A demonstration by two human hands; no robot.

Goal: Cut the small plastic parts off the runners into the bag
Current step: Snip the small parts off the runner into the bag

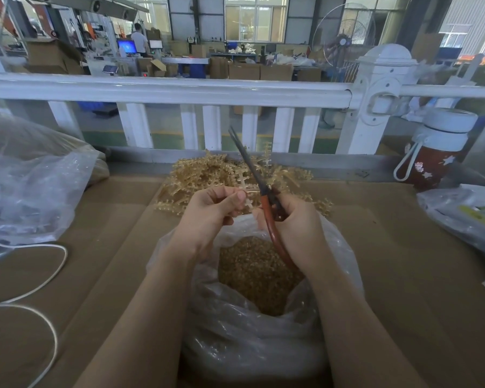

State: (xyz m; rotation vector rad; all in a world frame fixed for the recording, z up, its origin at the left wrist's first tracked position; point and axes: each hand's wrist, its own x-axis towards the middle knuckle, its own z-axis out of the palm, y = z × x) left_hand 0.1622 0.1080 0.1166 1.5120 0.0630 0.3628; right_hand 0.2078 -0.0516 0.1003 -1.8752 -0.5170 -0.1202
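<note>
My left hand [213, 211] pinches a tan plastic runner [248, 189] with small parts along its stem, held above the open clear bag [235, 340]. My right hand [297, 222] grips red-handled scissors [266, 203]; their dark blades point up and away, crossing the runner. The bag stands between my forearms and holds a heap of small tan cut parts [258, 275]. A pile of uncut tan runners [207, 175] lies on the cardboard just beyond my hands.
Brown cardboard [389, 261] covers the bench. A big clear bag [25, 186] sits at left, with a white cord [39, 275] looping near it. A red bottle with a white lid [437, 152] and another bag [465, 211] are at right. A white railing [179, 91] runs behind.
</note>
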